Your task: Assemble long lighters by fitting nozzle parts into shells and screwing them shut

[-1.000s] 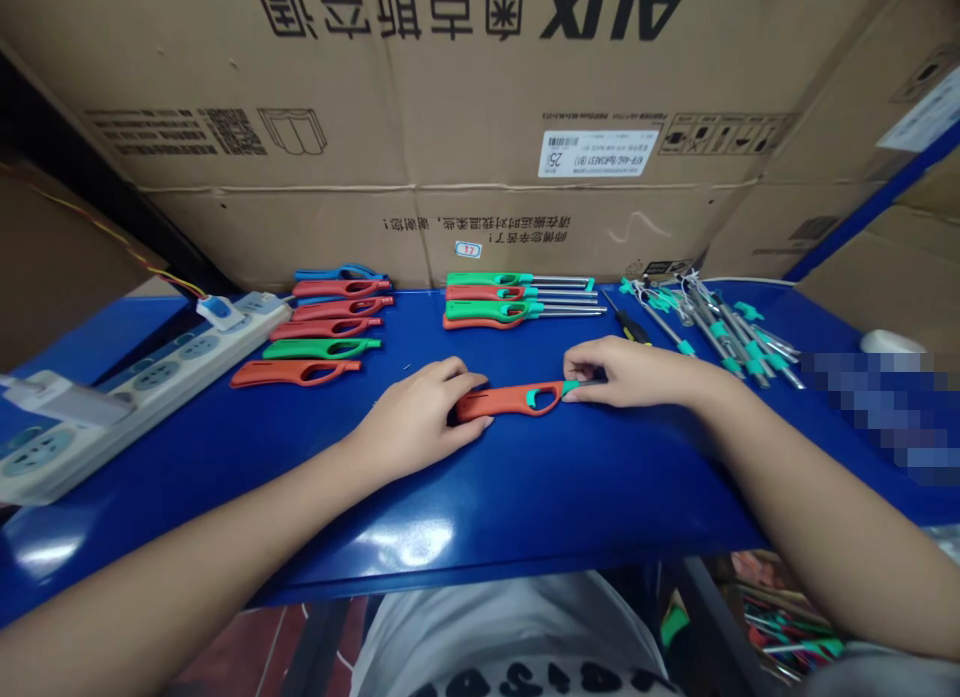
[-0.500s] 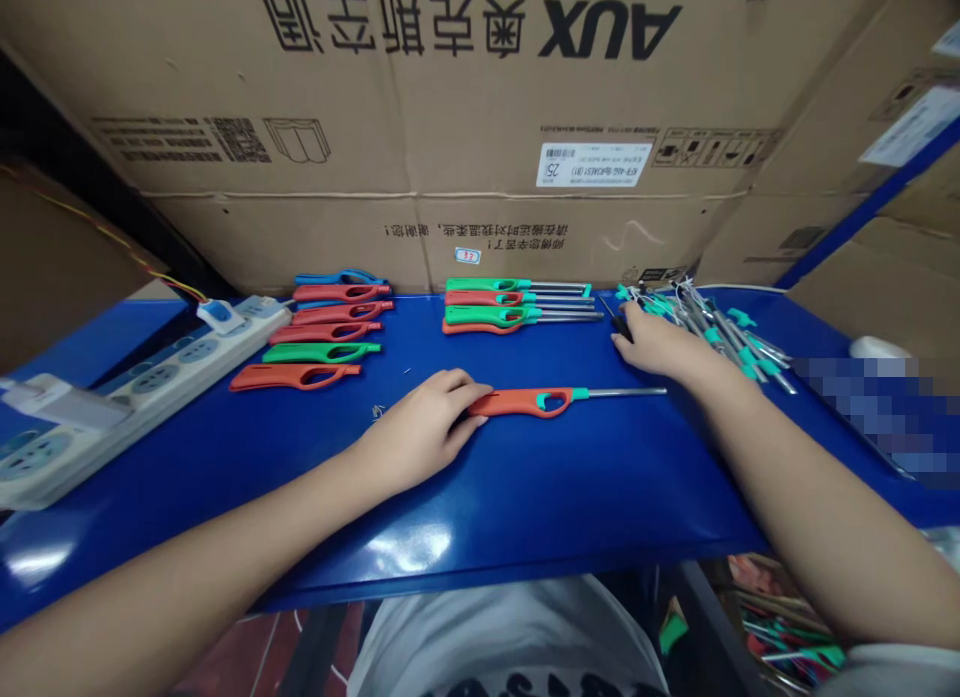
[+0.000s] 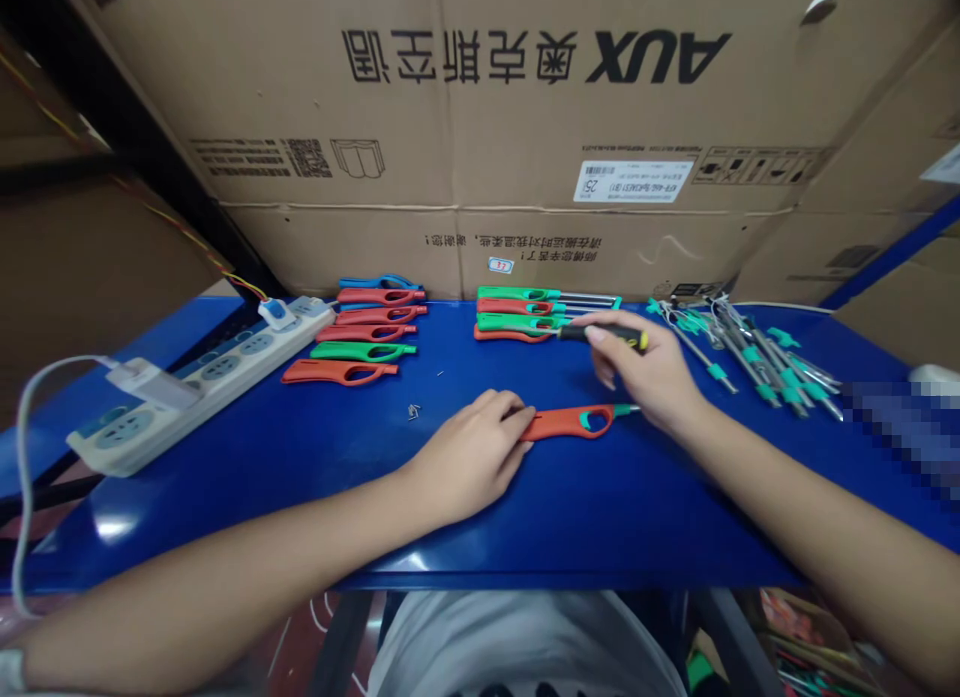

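My left hand [image 3: 480, 452] pinches the handle end of an orange gas lighter [image 3: 559, 424], which lies flat on the blue table [image 3: 600, 517]. The lighter has a green trigger and collar, and its metal tube runs partly behind my right hand [image 3: 645, 367]. In that hand is a screwdriver [image 3: 609, 335] with a black and yellow handle, its shaft pointing left. Just behind it lie several lighters with tubes [image 3: 517, 322], green, red and orange. Small screws [image 3: 414, 412] are scattered left of my left hand.
Handle shells [image 3: 341, 371] in orange, green, red and blue form a row at the left. A power strip [image 3: 225, 377] with plugs stands beyond them. Metal tubes with green fittings [image 3: 757, 357] are heaped at the right. A cardboard sheet [image 3: 390, 247] closes off the back.
My right hand has lifted the screwdriver from beside the tube heap and brought it left, over the lighter. My left hand still holds the lighter. The camera view has shifted.
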The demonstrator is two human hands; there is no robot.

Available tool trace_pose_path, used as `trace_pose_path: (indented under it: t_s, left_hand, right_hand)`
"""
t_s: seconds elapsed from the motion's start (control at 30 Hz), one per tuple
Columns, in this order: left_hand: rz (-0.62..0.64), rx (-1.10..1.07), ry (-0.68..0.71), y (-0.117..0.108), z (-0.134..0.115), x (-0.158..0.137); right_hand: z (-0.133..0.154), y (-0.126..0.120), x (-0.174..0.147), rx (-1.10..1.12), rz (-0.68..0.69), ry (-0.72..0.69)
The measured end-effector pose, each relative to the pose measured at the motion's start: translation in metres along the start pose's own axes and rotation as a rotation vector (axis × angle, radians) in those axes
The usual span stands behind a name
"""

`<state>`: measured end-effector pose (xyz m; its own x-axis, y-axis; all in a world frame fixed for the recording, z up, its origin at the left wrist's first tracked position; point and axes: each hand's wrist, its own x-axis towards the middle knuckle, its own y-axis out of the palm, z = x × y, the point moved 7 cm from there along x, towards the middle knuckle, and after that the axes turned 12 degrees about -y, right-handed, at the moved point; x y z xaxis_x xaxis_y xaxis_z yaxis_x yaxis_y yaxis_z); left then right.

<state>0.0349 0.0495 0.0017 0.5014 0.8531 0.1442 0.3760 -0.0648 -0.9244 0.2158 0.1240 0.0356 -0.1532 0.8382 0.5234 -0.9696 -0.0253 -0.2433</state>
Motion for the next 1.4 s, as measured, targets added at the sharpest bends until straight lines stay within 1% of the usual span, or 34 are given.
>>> trace_pose_path:
  t_s: [0.07, 0.1, 0.17, 0.27, 0.4, 0.5, 0.6, 0.67, 0.73, 0.83, 0.9, 0.93, 1.0, 1.07, 1.17, 1.27, 1.4]
  left_hand:
    - [0.029, 0.0, 0.034, 0.003, -0.008, -0.004]
    - [0.038, -0.003, 0.044, 0.004, -0.01, -0.005]
    - [0.049, -0.018, 0.058, 0.004, -0.013, -0.006]
    - [0.045, -0.045, 0.07, 0.004, -0.013, -0.005]
    - [0.04, -0.075, 0.073, 0.004, -0.01, -0.004]
    - [0.031, -0.108, 0.074, 0.005, -0.008, -0.004]
    - [0.001, -0.168, 0.086, 0.006, -0.004, -0.002]
    - [-0.019, -0.225, 0.1, 0.006, -0.001, 0.001]
    - [-0.026, -0.283, 0.118, 0.006, 0.002, 0.004]
    - [-0.028, -0.382, 0.12, 0.007, 0.008, 0.01]
    - [-0.056, -0.459, 0.078, 0.007, 0.014, 0.014]
    - [-0.078, -0.505, 0.042, 0.006, 0.017, 0.015]
    - [-0.125, -0.629, -0.051, 0.004, 0.024, 0.018]
    - [-0.148, -0.783, -0.149, 0.003, 0.031, 0.019]
    - [-0.116, -0.953, -0.242, 0.005, 0.034, 0.02]
    - [-0.09, -1.002, -0.278, 0.004, 0.032, 0.018]
    - [-0.11, -0.993, -0.321, 0.002, 0.032, 0.014]
  right_hand:
    - [-0.006, 0.037, -0.008, 0.155, 0.127, 0.166]
    - [-0.007, 0.052, -0.011, 0.189, 0.188, 0.207]
    - [-0.005, 0.072, -0.01, 0.178, 0.267, 0.179]
    - [-0.003, 0.086, -0.004, 0.131, 0.314, 0.09]
    - [-0.008, 0.094, -0.001, 0.104, 0.317, 0.092]
    - [-0.006, 0.097, 0.0, 0.12, 0.306, 0.071]
    - [-0.002, 0.092, 0.0, 0.183, 0.24, 0.07]
    - [-0.001, 0.081, 0.001, 0.268, 0.137, 0.112]
    - [0.001, 0.064, 0.003, 0.375, -0.01, 0.142]
    - [0.005, 0.03, 0.008, 0.473, -0.249, 0.127]
    - [0.005, 0.012, 0.01, 0.481, -0.347, 0.116]
    - [0.005, 0.005, 0.01, 0.477, -0.371, 0.116]
    - [0.001, -0.002, 0.009, 0.463, -0.392, 0.127]
    - [-0.004, -0.003, 0.006, 0.456, -0.393, 0.156]
    - [-0.009, 0.002, 0.001, 0.462, -0.372, 0.194]
    - [-0.009, 0.009, -0.002, 0.473, -0.333, 0.215]
    - [-0.007, 0.011, -0.002, 0.51, -0.325, 0.221]
